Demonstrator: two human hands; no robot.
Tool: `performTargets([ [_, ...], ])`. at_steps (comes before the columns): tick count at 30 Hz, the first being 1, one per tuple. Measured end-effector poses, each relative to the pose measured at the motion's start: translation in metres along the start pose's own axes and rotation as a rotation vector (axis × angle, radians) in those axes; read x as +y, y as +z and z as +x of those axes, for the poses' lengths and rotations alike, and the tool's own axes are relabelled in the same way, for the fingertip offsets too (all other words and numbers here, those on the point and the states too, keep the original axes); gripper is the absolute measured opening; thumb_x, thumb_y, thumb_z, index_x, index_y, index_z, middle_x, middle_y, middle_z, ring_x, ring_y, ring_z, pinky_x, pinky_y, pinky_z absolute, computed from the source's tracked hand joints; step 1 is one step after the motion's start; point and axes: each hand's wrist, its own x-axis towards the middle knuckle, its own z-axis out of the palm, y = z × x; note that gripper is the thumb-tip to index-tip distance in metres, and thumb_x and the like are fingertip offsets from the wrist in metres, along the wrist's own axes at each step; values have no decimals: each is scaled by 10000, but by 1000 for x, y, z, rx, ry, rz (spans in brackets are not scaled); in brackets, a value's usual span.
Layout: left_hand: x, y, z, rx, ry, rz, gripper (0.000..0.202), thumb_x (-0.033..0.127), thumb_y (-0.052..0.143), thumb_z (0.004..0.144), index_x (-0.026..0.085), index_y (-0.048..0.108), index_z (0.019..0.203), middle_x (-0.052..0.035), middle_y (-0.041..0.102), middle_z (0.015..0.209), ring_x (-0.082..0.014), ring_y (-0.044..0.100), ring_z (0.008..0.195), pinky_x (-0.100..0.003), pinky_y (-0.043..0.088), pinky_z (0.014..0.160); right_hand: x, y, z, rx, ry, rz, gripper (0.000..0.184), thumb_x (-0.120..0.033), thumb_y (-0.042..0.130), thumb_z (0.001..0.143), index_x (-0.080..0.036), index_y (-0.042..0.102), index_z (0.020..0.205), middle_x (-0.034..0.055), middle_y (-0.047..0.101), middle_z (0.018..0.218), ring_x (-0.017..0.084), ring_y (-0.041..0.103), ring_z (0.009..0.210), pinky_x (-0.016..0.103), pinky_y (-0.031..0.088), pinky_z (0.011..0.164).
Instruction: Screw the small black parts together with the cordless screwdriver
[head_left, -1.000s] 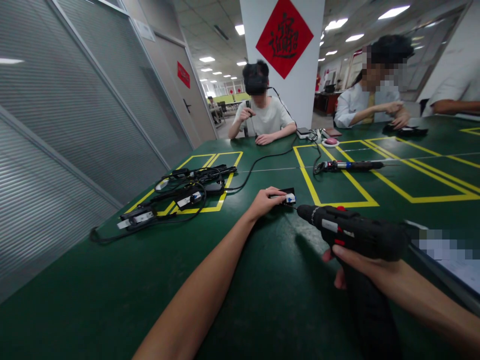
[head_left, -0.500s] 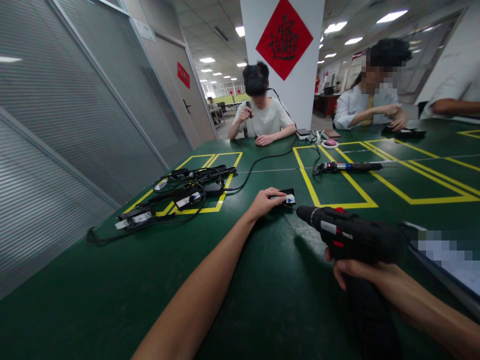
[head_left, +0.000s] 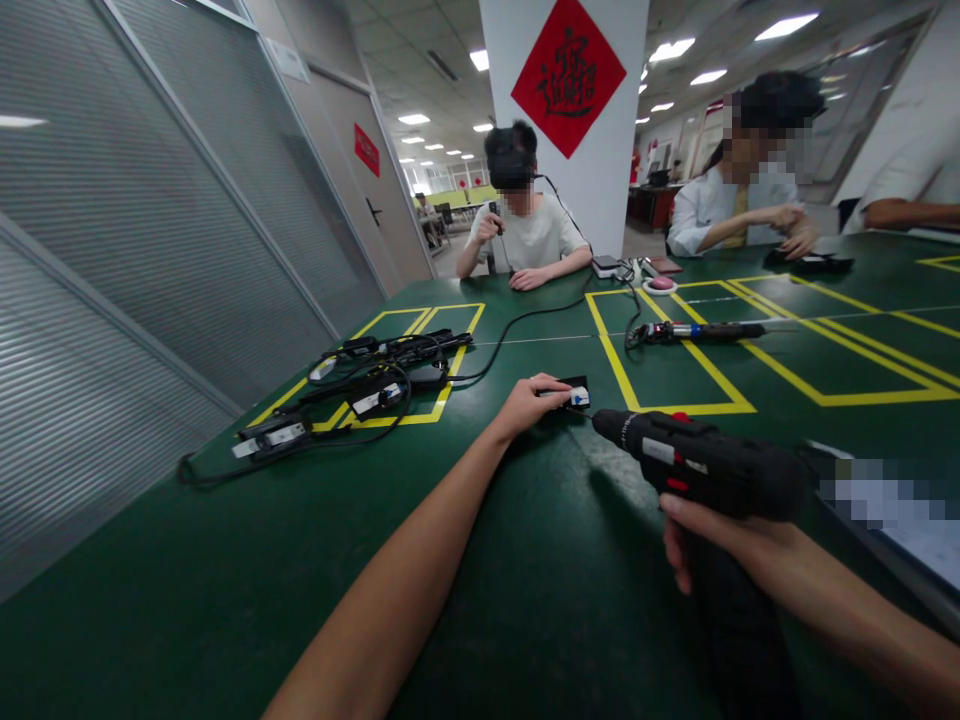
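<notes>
My left hand (head_left: 527, 402) reaches forward and presses down on a small black part with a white and blue label (head_left: 573, 393), which lies on the green table (head_left: 225, 560). A black cordless drill (head_left: 701, 465) with red buttons is gripped by its handle in my right hand (head_left: 720, 545). The drill's tip points left and meets the near edge of the small part.
A tangle of black cables and adapters (head_left: 360, 385) lies at the left inside yellow tape lines. A screwdriver-like tool (head_left: 697, 331) rests in a yellow box farther back. Three other people sit at the far side. A blurred sheet (head_left: 892, 500) lies at the right.
Almost nothing has moved. The drill and my right hand shift slightly in place while the left hand stays on the small part.
</notes>
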Motion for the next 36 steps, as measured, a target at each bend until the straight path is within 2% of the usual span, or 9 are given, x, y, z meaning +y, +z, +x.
performTargets([
  [5,-1,0,0,-4,5,14,290,371,665,767,176,746,965,-77,682,1012,-187,606,971,-311,439,907,2,4,2,42,23,14,484,-626,542,811,-201,664,616,20,672,604,184,617,628,329,437,691],
  [10,0,0,-1,-4,8,10,293,375,670,764,172,748,960,-83,683,1012,-193,604,981,-313,435,913,7,4,5,59,-6,116,380,-538,601,809,-178,682,722,4,651,593,165,591,577,323,427,656],
  [15,0,0,0,0,5,11,286,371,673,764,176,750,959,-83,685,1017,-192,607,979,-313,435,915,10,2,8,53,5,149,387,-536,600,810,-164,681,737,18,653,616,176,599,599,334,430,644],
  [22,-2,0,1,0,13,4,289,366,680,757,170,750,958,-86,682,1002,-191,605,969,-311,437,906,9,1,7,47,-24,78,382,-530,574,832,-180,670,712,26,659,632,186,596,628,349,436,670],
  [28,-3,0,1,3,21,4,292,365,675,762,168,747,965,-88,679,1011,-192,607,968,-320,436,907,12,-1,7,35,-34,22,452,-564,523,857,-182,662,660,35,673,613,189,597,645,347,428,686],
  [36,-1,0,1,5,-11,5,279,352,679,754,172,749,954,-82,679,1003,-191,605,973,-316,440,908,15,-3,10,3,-28,93,419,-540,539,862,-174,672,708,29,673,632,178,604,641,339,435,684],
])
